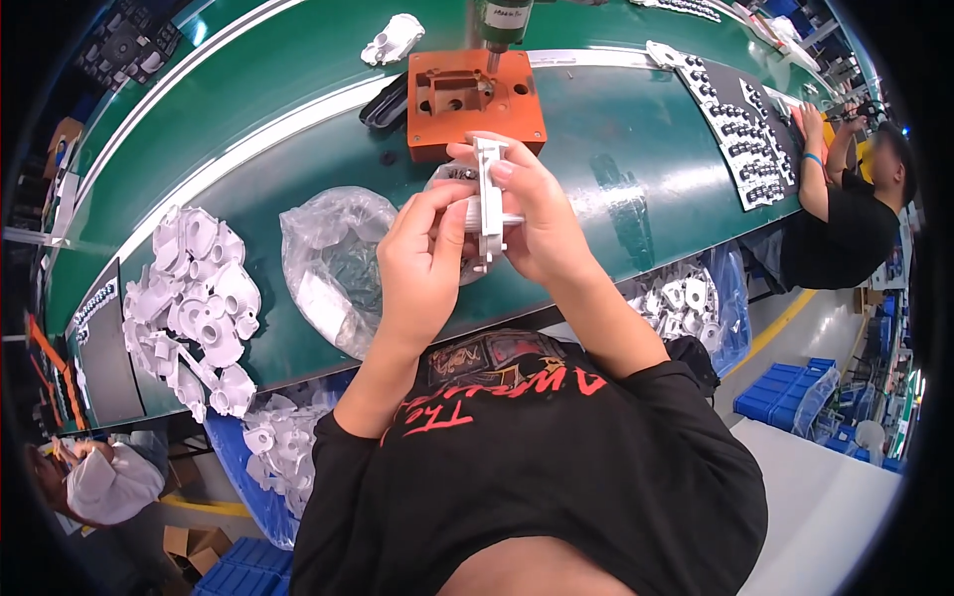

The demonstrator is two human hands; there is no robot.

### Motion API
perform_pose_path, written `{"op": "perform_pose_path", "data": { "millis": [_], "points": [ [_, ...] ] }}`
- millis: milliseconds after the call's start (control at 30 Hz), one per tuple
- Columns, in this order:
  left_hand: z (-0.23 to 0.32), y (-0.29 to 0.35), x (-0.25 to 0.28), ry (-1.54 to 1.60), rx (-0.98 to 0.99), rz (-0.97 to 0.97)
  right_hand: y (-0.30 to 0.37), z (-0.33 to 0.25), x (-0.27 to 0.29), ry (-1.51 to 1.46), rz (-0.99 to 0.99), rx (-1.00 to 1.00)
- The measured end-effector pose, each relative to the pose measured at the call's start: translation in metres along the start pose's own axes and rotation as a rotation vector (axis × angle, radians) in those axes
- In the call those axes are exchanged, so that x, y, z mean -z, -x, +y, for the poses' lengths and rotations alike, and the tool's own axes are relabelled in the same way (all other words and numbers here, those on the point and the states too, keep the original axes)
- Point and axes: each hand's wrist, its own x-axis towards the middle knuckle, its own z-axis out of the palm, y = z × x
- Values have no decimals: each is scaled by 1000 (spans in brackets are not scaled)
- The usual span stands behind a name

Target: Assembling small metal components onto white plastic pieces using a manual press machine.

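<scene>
Between my two hands I hold a white molded plastic part (490,204), turned edge-on above the bench. My left hand (422,248) is closed on its left side with thumb and fingers. Fingers of my right hand (547,219) wrap the right side, the thumb near the top. Part of the piece is hidden behind my fingers. Just beyond my hands sits an orange fixture block (437,129) with a shaped hollow and round holes. Over the block hangs the tip of a green powered tool (504,22). A crumpled clear plastic bag (308,243) lies left of my left hand.
White plastic parts (199,298) are heaped at the left; another white part (393,40) lies beyond the rail. Lined bags of parts (686,303) stand below the bench edge. At right, a co-worker (845,219) works beside a board with rows of black-dotted pieces (730,129).
</scene>
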Motion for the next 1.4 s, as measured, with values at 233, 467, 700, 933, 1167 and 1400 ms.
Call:
{"op": "perform_pose_path", "data": {
  "millis": [233,467,700,933,1167,1400],
  "points": [
    [7,7,0,163,36,-128,-3,-5,8,-39,-137,-116],
    [12,4,13,-173,-467,-135,-4,-9,7,-491,-206,-269],
    [14,-9,28,-505,-673,-165,-1,12,4,-462,-214,-249],
    [7,-76,54,-343,-342,-23,2,-12,18,-25,-156,-165],
    [-58,-152,15,-1001,-698,-390,11,-42,44,378,-244,5],
    [-89,-161,-5,-1130,-776,-434,11,-38,42,520,-268,-13]
  ]
}}
